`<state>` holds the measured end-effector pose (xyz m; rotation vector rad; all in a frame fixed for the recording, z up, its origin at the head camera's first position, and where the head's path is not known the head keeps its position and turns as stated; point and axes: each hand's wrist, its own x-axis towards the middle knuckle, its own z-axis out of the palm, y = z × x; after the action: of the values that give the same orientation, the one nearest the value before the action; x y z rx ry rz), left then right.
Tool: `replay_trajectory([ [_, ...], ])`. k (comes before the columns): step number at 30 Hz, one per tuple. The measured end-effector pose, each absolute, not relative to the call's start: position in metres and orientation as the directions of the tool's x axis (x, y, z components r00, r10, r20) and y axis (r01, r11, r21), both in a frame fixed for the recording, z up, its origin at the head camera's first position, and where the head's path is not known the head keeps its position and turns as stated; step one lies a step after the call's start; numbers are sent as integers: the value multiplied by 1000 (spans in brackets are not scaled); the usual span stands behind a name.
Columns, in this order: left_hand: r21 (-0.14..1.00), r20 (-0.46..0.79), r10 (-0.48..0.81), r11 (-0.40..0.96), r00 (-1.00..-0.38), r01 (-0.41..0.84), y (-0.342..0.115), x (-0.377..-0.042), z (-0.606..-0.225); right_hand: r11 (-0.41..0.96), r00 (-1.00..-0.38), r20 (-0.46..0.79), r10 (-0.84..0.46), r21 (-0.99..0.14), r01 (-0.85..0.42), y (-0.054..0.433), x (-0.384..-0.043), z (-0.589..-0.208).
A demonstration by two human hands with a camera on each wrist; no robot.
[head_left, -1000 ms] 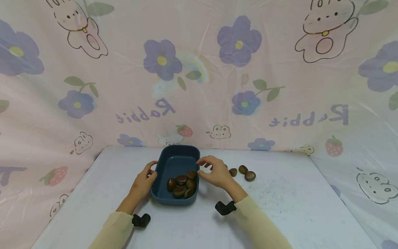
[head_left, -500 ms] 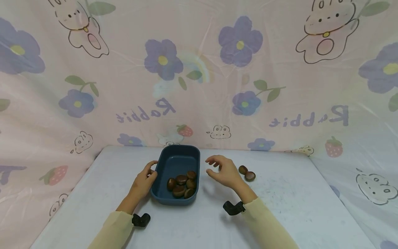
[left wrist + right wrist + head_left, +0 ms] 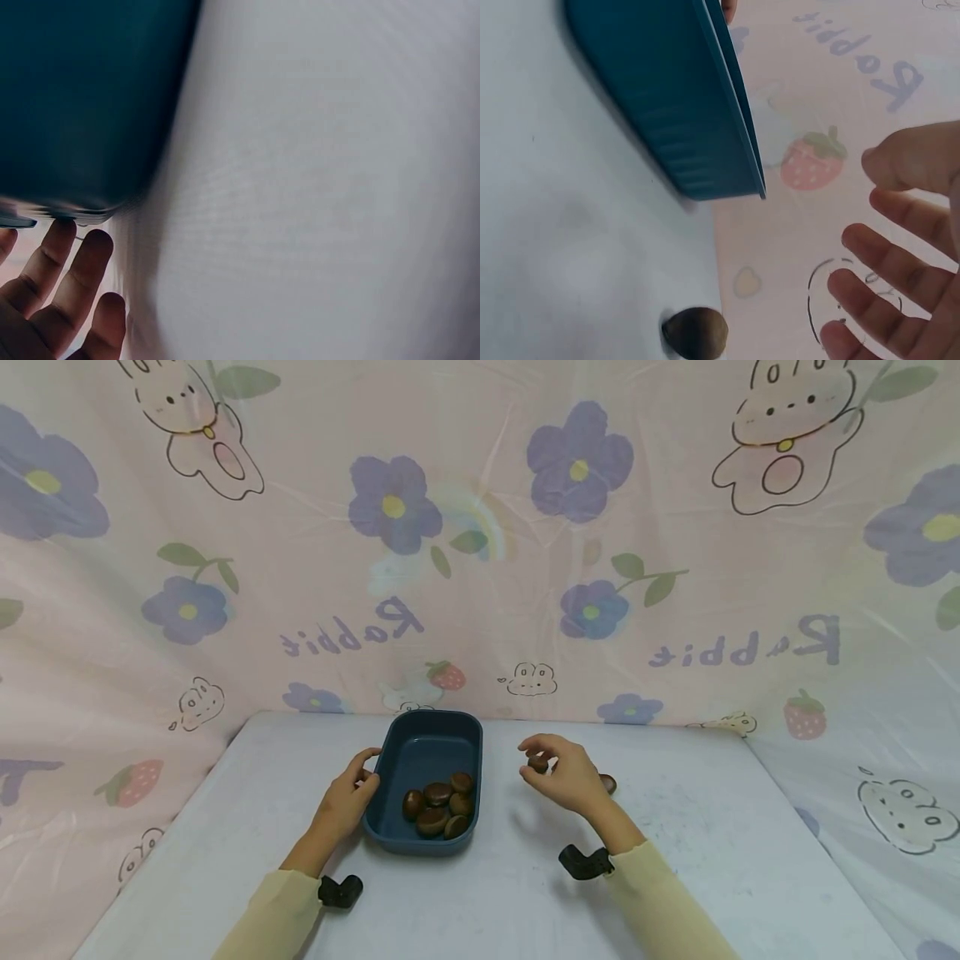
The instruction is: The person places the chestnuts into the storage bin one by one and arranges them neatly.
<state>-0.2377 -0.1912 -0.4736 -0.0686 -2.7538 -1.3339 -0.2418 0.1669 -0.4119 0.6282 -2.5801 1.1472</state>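
Observation:
A dark blue rectangular box (image 3: 438, 752) stands on the table in the head view, with several brown chestnuts (image 3: 433, 821) gathered in its near end. My left hand (image 3: 341, 802) rests against the box's left side, and its fingertips touch the outer wall in the left wrist view. To the right of the box, my right hand (image 3: 567, 775) hovers over the loose chestnuts with thumb and fingers spread. One loose chestnut (image 3: 537, 764) shows between its thumb and fingers, lying on the table in the right wrist view. Another chestnut (image 3: 608, 783) is partly hidden behind that hand.
The white table (image 3: 720, 843) ends at a pale patterned curtain (image 3: 480, 593) that hangs behind and on both sides. Black wrist mounts (image 3: 587, 862) stick out from both cuffs.
My right hand has drawn back from the box's right rim and moved right over the loose chestnuts, hiding some of them. The left hand and the box stay where they were.

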Motion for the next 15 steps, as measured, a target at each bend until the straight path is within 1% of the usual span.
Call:
replay_trajectory([
  [8, 790, 86, -3, 609, -996, 67, -190, -237, -473, 626, -897, 359, -257, -645, -438, 184, -241, -412],
  [15, 790, 83, -3, 610, -997, 64, -190, -238, -474, 656, -892, 380, -243, -613, -440, 198, -238, -412],
])
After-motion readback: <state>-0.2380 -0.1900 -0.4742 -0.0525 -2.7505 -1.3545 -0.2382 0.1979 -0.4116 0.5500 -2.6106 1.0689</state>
